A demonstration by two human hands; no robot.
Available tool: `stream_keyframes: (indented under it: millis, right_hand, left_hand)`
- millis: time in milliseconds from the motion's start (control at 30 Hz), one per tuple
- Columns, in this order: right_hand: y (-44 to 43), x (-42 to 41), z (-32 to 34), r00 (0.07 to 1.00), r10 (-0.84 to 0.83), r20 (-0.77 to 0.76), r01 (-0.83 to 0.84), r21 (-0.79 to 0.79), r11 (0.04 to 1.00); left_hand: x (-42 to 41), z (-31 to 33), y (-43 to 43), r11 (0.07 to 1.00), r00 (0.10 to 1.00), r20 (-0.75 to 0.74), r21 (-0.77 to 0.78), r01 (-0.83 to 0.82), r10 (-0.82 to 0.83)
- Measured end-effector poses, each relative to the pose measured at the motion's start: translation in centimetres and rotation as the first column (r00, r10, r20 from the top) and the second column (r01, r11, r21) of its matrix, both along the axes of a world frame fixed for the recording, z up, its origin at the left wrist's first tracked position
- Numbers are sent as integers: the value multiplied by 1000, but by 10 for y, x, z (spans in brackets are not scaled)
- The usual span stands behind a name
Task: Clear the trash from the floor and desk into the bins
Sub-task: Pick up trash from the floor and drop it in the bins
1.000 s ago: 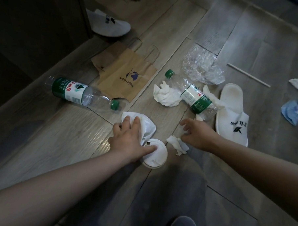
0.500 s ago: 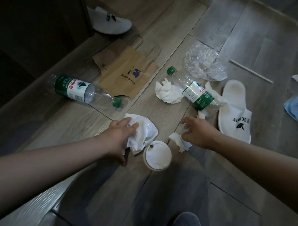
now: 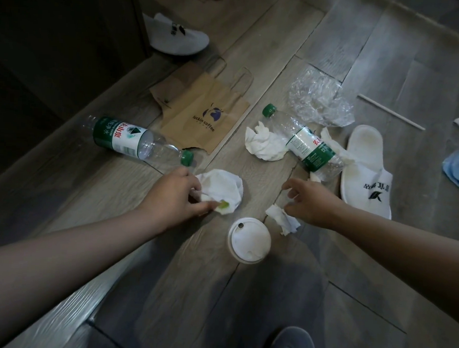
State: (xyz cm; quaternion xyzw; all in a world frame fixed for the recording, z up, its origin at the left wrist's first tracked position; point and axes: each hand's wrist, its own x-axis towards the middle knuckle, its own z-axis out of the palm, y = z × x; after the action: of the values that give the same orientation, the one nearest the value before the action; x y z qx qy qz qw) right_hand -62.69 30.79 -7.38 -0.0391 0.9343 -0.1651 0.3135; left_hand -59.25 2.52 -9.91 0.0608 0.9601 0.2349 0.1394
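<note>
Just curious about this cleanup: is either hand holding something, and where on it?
The left hand pinches the crumpled tissue at its near left edge. The right hand is beside a small paper scrap; whether it holds it cannot be told.

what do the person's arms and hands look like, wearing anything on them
Both the left grip and right grip are bare hands, no gloves. No ring, watch or band shows. The left forearm and right forearm are uncovered to the frame edge; no sleeve in view.
</note>
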Motion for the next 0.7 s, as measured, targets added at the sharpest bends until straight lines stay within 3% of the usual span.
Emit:
stream_keyframes:
  millis: [233,333,400,500,700]
  right_hand:
    - [5,1,3,1000,-23,-3,23,-8,1000]
    - [9,3,3,1000,-29,-6,29,-7,1000]
    - [12,3,3,999,-33,-3,33,-1,999]
    - [13,3,2,999,-34,-5,34,3,999]
    - [13,3,2,1000,-11,-16,11,25,1000]
  left_hand:
    - [15,-4,41,997,995,54,3,80,-80]
    - [21,-4,55,998,999,-8,28,52,-51]
    - [25,-5,61,999,999,-40,-40,11,-13]
    - [32,-11,71,991,997,73,-126,34,-25]
    - [34,-25,103,991,956,273,-103,-83,108]
